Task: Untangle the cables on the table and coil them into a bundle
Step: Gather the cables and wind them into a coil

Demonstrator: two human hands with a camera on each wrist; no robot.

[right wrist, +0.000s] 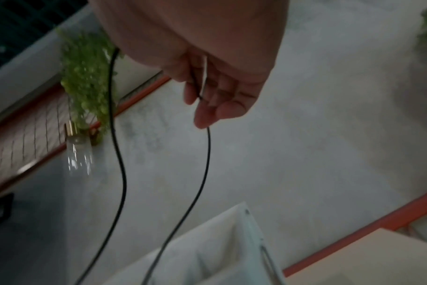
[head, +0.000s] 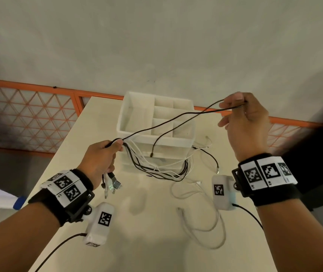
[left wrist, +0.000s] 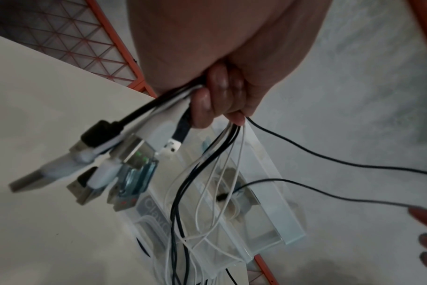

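The left hand [head: 100,160] is fisted around a bunch of thin black and white cables [head: 156,169], whose USB plug ends [left wrist: 124,160] hang below the curled fingers [left wrist: 217,96]. The right hand [head: 245,122], raised and well apart from the left, pinches a loop of a thin black cable [head: 176,117] between thumb and fingertips; that cable runs back to the left fist, and its free end dangles in front of a white divided storage box [head: 125,118]. The bunch sags to the pale tabletop [head: 147,242] just before the box. A loose thin white cable [head: 211,224] lies on the table nearer the person. Both wrists wear black bands with square printed markers [head: 262,173].
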